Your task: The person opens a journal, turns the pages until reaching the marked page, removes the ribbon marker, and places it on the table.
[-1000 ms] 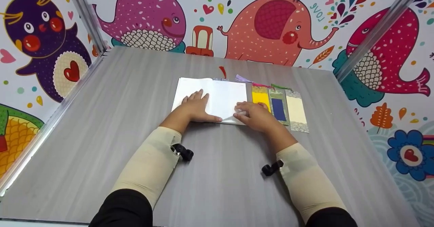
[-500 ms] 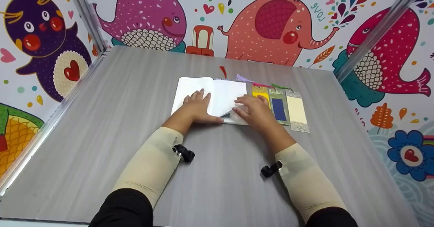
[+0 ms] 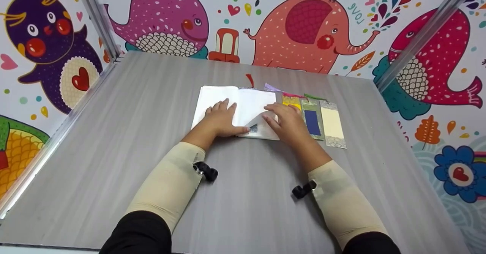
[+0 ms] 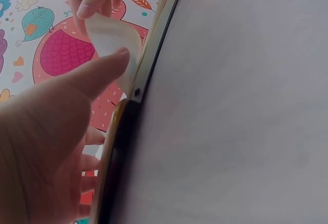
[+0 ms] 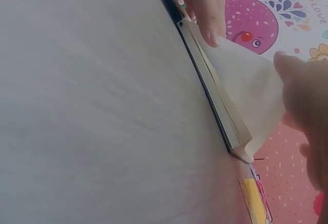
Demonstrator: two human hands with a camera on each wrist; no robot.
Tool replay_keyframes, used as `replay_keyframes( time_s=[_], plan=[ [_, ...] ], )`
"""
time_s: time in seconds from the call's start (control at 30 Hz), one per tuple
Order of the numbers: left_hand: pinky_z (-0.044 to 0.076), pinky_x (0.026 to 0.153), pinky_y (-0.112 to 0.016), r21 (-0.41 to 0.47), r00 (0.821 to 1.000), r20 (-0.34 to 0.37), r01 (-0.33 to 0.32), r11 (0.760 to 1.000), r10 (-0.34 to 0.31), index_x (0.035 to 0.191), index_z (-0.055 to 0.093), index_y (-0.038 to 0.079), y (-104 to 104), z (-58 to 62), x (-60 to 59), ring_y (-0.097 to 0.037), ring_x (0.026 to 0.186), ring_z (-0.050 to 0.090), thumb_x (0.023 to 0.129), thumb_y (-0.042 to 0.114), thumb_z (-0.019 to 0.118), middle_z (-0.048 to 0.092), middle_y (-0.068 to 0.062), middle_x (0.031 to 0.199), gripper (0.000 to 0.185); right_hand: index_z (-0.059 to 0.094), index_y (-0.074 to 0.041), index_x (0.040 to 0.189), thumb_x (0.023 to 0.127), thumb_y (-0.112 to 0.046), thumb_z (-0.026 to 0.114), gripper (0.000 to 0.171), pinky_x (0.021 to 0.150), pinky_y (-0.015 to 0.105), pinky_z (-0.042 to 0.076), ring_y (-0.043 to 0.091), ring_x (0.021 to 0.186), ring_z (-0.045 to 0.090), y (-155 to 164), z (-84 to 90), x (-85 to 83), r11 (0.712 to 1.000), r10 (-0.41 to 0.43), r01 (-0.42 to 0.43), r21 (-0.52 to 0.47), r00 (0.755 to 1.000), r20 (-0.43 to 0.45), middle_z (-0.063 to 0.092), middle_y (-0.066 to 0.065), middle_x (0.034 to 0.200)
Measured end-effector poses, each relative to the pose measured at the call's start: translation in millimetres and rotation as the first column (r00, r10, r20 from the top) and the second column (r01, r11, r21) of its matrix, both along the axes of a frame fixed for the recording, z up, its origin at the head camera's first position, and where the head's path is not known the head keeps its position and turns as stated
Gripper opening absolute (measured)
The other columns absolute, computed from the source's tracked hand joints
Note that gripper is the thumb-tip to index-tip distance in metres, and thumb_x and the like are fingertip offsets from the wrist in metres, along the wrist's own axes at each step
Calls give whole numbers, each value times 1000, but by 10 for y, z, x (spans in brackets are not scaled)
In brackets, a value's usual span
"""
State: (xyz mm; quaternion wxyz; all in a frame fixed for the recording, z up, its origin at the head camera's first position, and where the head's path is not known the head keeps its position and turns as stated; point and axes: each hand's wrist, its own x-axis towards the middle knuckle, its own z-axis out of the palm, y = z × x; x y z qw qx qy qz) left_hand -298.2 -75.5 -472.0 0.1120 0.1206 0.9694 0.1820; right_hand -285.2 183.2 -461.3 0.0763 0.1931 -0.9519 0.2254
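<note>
An open notebook (image 3: 224, 90) with white pages lies on the table. My left hand (image 3: 220, 121) rests spread over its left page, the thumb reaching across the lower end of the spine. My right hand (image 3: 290, 125) pinches the lower right corner of a page (image 5: 243, 75), which curls up off the pages below. Beneath the raised corner, a small dark patch (image 3: 253, 128) shows on the sheet underneath. In the left wrist view, the page (image 4: 115, 37) bends between the right fingers and my left thumb (image 4: 110, 67).
Right of the notebook lie a yellow bookmark (image 3: 291, 101), a green one with a blue panel (image 3: 313, 123) and a cream one (image 3: 332, 123). A red tassel (image 3: 249, 80) and a lilac tassel (image 3: 272, 88) stick out behind the notebook. Patterned panels (image 3: 303, 30) stand around the table.
The page's lower right corner has been lifted and folded upward by my right hand, uncovering the dark patch below. My left hand has stayed nearly in place.
</note>
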Motion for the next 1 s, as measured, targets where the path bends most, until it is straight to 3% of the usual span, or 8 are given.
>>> replay_keyframes(
  time_s=[0.2,0.4,0.57,0.73,1.0],
  plan=[
    [17,133,-66,36,1000,-20,-13,999,14,174,18,18,3,23,-20,-41,167,15,86,80,66,11,-15,182,118,53,-25,158,102,-48,69,63,131,61,30,29,155,49,2,-11,-30,996,-88,88,17,995,54,58,4,161],
    [23,130,-70,78,996,-82,-27,997,33,175,8,25,2,39,-44,-41,167,17,85,75,72,5,-10,183,121,31,-23,170,98,-50,73,88,132,68,22,36,163,35,15,-57,-65,991,-131,126,53,987,96,37,8,175],
    [16,133,-68,97,986,-165,7,995,9,174,-4,28,-4,30,-57,-40,169,4,83,71,77,-7,-7,183,129,23,-26,173,94,-53,77,99,135,66,16,32,169,18,-6,-96,-81,991,-119,108,82,984,136,19,3,182],
    [6,135,-65,94,959,-281,59,994,-31,174,-6,29,-8,37,-66,-40,169,-6,79,65,84,-16,-7,182,136,13,-27,174,93,-58,76,107,136,64,9,28,171,5,1,-139,-83,984,-96,68,166,981,169,5,0,184],
    [-1,136,-65,77,937,-346,-16,997,42,172,-12,36,0,81,-61,-39,169,-14,75,60,90,-24,-3,180,143,11,-30,174,101,-65,59,94,135,68,1,28,172,0,32,-197,-93,954,-61,-27,299,958,281,2,0,184]
  ],
)
